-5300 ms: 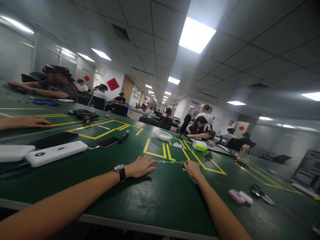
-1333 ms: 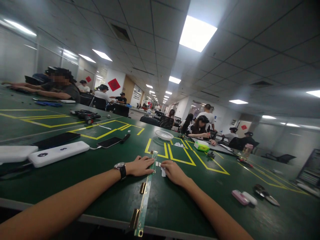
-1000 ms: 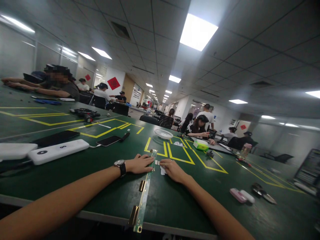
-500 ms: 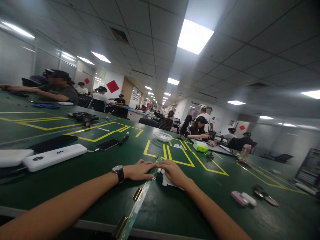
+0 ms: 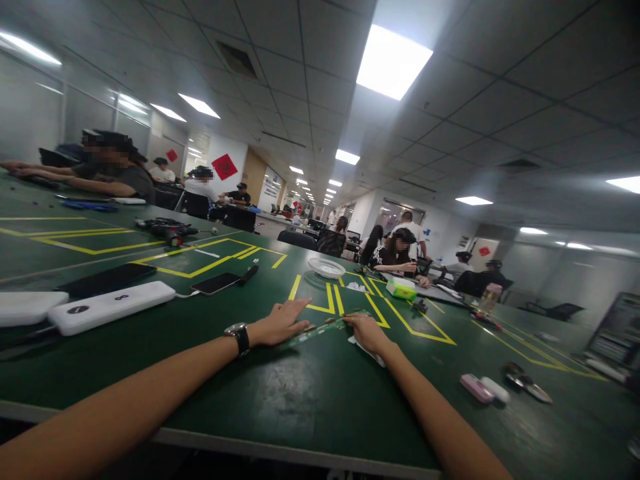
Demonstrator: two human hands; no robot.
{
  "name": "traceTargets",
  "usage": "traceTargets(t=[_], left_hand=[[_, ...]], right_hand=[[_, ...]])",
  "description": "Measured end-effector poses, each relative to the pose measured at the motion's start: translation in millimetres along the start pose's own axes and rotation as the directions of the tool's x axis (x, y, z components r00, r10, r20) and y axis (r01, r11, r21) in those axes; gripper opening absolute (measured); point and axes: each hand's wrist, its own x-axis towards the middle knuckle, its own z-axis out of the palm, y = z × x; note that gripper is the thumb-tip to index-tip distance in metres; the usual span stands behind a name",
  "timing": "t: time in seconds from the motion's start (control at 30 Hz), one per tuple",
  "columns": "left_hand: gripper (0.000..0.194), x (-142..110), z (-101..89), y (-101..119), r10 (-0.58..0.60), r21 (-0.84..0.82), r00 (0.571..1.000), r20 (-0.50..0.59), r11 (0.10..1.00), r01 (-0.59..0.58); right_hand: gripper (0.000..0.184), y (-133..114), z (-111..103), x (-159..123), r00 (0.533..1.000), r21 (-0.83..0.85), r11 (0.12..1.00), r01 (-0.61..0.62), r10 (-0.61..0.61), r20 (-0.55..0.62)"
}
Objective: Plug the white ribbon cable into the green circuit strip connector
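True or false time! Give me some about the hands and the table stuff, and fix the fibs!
1. A long, thin green circuit board shows between the left hand and right hand. True.
2. A black-strapped wristwatch is on the left wrist. True.
3. A round white openwork basket touches the board. False: the basket stands apart, beyond the board.
4. A small, rounded pink case lies left of both hands. False: the case lies to their right.
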Motion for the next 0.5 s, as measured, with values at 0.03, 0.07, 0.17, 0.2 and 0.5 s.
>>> traceTargets(t=[0.03, 0.07, 0.17, 0.2, 0.5], left_hand=[[0.06, 0, -0.1, 0, 0.004, 0.002, 1.0, 0.004, 1.0, -0.004], [0.059, 0, 0.3, 0, 0.012, 0.003, 1.0, 0.007, 1.0, -0.012], [0.057, 1, 3.3, -1, 0.04, 0.0, 0.999, 0.02, 0.999, -0.04], [0.057, 1, 4.4, -2, 0.047, 0.0, 0.999, 0.023, 0.999, -0.047], [0.055, 0, 5.0, 2, 0.073, 0.046, 0.997, 0.035, 0.996, -0.075]], right_hand=[[0.047, 11, 0, -3, 0.993, -0.06, 0.991, -0.116, 0.117, 0.01], [0.046, 21, 0, -6, 0.976, -0.108, 0.971, -0.213, 0.216, 0.012], [0.042, 46, 0, -16, 0.921, -0.173, 0.906, -0.385, 0.39, -0.005], [0.041, 52, 0, -20, 0.903, -0.185, 0.886, -0.425, 0.43, -0.012], [0.044, 67, 10, -21, 0.865, -0.2, 0.845, -0.495, 0.501, -0.022]])
